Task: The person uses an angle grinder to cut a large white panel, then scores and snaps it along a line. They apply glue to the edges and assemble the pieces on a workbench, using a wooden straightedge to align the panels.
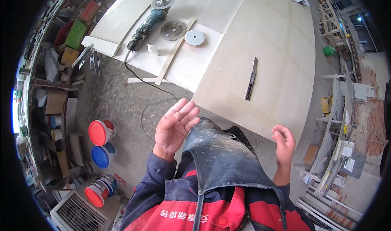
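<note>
My left hand is raised near the front edge of the board-covered table, palm showing and fingers loosely extended, holding nothing. Nearer the right front corner hovers my right hand, its fingers loosely curled around no object. A dark snap-off utility knife lies on the beige board between and beyond the hands. To the left, an angle grinder with a disc fitted rests on the table. Beside it are a grey metal cutting disc, a pale round disc and a small white bottle.
A narrow wooden strip overhangs the table edge. The grinder's black cord drops to the concrete floor. Lidded buckets stand left, near cluttered shelves and a grey slatted-front appliance. Racks line the right side.
</note>
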Motion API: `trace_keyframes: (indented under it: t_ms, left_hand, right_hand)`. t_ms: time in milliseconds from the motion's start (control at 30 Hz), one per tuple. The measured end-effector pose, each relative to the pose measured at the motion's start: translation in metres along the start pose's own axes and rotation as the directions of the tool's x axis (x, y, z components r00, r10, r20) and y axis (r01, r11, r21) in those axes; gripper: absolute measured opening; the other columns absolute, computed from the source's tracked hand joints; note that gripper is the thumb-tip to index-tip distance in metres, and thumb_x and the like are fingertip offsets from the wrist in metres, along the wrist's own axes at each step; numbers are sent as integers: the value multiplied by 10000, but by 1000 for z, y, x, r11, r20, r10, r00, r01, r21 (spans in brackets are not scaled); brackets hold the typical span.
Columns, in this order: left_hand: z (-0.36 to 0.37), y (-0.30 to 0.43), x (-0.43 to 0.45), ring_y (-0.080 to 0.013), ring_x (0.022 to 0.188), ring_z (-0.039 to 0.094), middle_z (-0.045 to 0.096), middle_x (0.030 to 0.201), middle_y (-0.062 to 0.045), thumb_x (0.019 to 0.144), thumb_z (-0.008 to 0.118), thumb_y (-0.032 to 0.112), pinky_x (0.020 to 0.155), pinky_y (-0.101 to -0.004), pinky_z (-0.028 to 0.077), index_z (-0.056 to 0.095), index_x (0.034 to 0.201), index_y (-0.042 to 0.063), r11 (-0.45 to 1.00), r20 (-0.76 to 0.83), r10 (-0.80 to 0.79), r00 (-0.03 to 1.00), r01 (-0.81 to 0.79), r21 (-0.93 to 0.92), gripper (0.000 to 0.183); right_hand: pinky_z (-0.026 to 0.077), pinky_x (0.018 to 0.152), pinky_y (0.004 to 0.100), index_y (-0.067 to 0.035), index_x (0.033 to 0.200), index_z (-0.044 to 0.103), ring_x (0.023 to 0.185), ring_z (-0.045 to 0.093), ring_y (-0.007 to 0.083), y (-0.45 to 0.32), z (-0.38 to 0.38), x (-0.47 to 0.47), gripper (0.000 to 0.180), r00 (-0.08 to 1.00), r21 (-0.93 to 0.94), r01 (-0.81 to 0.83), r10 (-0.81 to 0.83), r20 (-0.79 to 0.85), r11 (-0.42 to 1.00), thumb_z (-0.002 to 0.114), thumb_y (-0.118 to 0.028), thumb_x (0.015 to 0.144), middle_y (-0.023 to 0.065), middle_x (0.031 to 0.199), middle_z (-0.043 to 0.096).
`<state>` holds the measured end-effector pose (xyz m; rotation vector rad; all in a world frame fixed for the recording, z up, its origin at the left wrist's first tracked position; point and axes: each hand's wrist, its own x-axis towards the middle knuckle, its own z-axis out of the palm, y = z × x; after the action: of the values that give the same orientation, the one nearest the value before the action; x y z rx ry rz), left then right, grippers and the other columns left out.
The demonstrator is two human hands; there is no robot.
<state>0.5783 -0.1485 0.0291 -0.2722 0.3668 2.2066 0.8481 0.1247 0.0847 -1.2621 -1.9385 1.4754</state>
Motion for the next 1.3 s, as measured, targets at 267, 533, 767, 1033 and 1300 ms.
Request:
trace_keyframes:
  t_ms: [267,533,767,1033,1300]
  left_hand:
    - [-8,51,24,-77,351,360,444,483,28,1075,618,335,337,-262,251,673,920,33,712,-202,393,897,-157,684,343]
    - [-24,132,123,-169,707,537,620,821,-41,949,763,375,681,-346,474,646,1307,-49,-243,175,659,732,-13,970,568]
    - [-38,160,200,-217,813,649,722,922,-121,948,776,301,799,-379,531,678,1320,45,-563,292,569,768,105,820,462]
    - [36,56,136,-1,560,410,737,926,-29,985,721,182,473,-181,301,677,1315,6,-125,208,456,865,-169,978,377]
    - [126,-262,33,-116,919,673,703,1146,-76,874,831,36,751,-265,559,649,1195,-13,96,170,-536,827,-141,985,372]
  right_hand:
    - [571,907,317,45,1227,666,1034,681,163,0,0,3,238,1000,19,21,-21,16,1000,632,-33,1004,91,1121,713]
    - [564,895,299,50,1203,669,1025,684,151,-5,3,-4,217,1000,23,20,-20,-8,1000,636,-28,1002,83,1099,724]
    - [553,863,273,36,1147,689,958,676,98,5,-7,-20,178,993,-38,39,-43,-110,999,683,-61,999,59,1035,739]
    - [573,888,310,13,1226,684,971,718,148,11,-36,-37,255,996,80,-79,82,-32,994,672,-108,1001,84,1070,752]
    - [585,907,421,-75,1483,500,1163,672,317,31,-94,-39,583,975,83,168,-178,135,982,705,-168,945,180,1350,633]
